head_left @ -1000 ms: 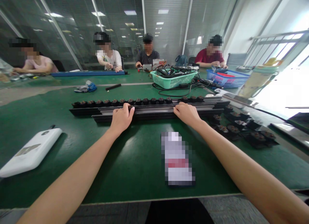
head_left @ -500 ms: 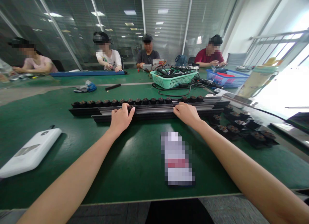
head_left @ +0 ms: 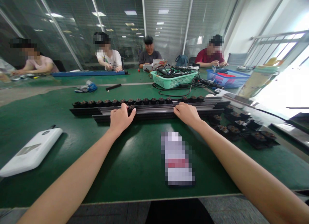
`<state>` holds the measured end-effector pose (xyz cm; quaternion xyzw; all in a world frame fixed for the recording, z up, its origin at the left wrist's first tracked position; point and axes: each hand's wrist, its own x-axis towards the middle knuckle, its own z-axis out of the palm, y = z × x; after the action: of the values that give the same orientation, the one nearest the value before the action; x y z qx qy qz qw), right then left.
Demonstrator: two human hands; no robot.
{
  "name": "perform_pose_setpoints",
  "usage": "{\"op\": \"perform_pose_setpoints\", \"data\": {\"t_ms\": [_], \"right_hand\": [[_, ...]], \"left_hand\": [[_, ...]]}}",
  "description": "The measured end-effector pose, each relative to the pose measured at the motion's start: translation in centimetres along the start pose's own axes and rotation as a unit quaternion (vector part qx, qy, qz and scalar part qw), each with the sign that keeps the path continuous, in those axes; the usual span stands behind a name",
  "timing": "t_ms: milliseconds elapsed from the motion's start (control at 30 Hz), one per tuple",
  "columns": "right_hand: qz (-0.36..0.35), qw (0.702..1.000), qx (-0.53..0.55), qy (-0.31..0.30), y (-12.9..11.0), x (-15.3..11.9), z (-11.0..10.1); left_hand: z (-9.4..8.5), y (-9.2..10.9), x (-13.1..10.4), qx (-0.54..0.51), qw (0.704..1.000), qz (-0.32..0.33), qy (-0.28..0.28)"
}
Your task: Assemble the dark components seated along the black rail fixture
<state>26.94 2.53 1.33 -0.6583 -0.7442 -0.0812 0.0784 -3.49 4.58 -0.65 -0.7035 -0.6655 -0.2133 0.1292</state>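
A long black metal rail (head_left: pixel 154 114) lies crosswise on the table before me. My left hand (head_left: pixel 121 117) is closed around a small black part (head_left: pixel 131 107) with a brownish top, which sits on the rail between thumb and fingers. Some of that part is hidden by the hand. Further right, my right hand (head_left: pixel 187 113) grips the same rail with curled fingers, their tips partly out of sight. Just behind stands another black rail (head_left: pixel 82 112), along which a row of similar small black parts (head_left: pixel 145 101) is set, with a gap near its right side.
Loose black parts (head_left: pixel 233 130) lie to the right. A pixelated phone-like object (head_left: pixel 178 159) is near me, and a white device (head_left: pixel 31 151) at left. Behind stand a green basket (head_left: pixel 172 80) of cables, a blue basket (head_left: pixel 227 80) and a bottle (head_left: pixel 258 79). Several people sit opposite.
Hardly anything differs. My left hand's thumb and fingers have shifted slightly around the small part; my right hand stays in place on the rail.
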Motion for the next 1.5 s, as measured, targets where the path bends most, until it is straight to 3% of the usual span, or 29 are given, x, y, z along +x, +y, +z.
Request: {"op": "perform_pose_setpoints", "data": {"t_ms": [567,1500], "right_hand": [[0.002,1.0,0.001,0.006,0.01,0.02,0.12],[-0.004,1.0,-0.002,0.025,0.14,0.04,0.52]], "left_hand": [[0.0,0.27,-0.14,0.008,0.999,0.021,0.034],[0.17,0.38,-0.17,-0.001,0.998,0.053,0.029]]}}
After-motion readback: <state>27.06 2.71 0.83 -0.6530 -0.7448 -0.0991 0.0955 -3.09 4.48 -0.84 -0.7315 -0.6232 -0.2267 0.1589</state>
